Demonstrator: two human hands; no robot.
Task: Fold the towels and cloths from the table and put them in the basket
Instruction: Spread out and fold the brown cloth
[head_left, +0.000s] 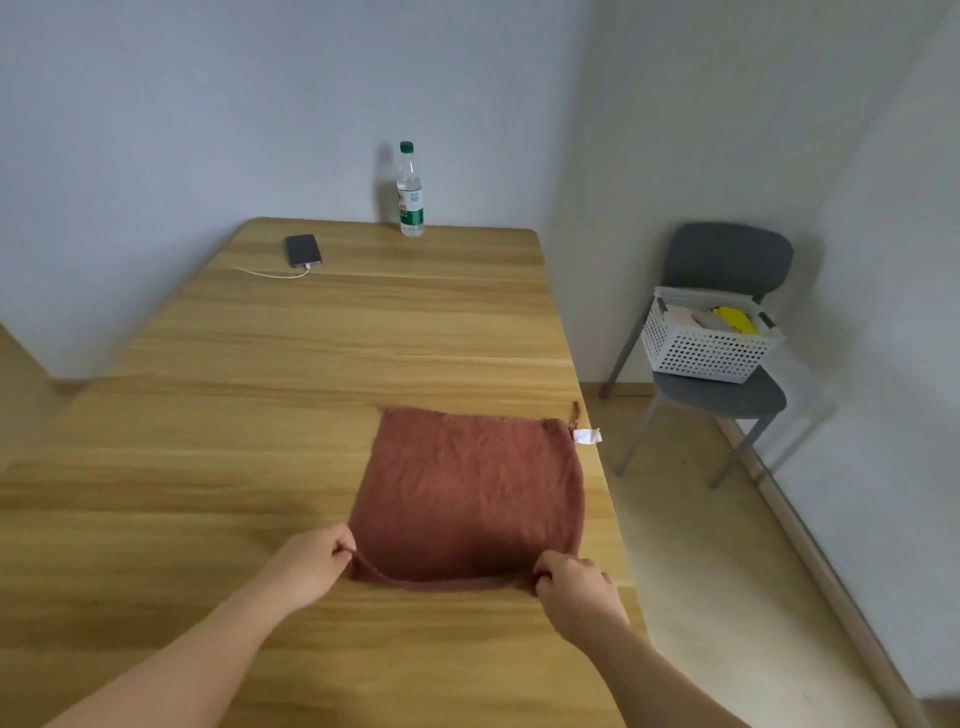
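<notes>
A rust-brown towel (470, 486) lies spread flat on the wooden table (260, 415), near its right edge, with a white tag and a hanging loop at its far right corner. My left hand (317, 564) pinches the near left corner. My right hand (576, 584) pinches the near right corner. The near edge is lifted slightly off the table between them. A white perforated basket (701, 351) sits on a grey chair to the right of the table and holds folded cloths, one of them yellow.
A phone (303, 250) with a white cable lies at the far left of the table. A clear water bottle (411, 192) stands at the far edge against the wall. The grey chair (727, 400) stands in the corner, off the table's right side.
</notes>
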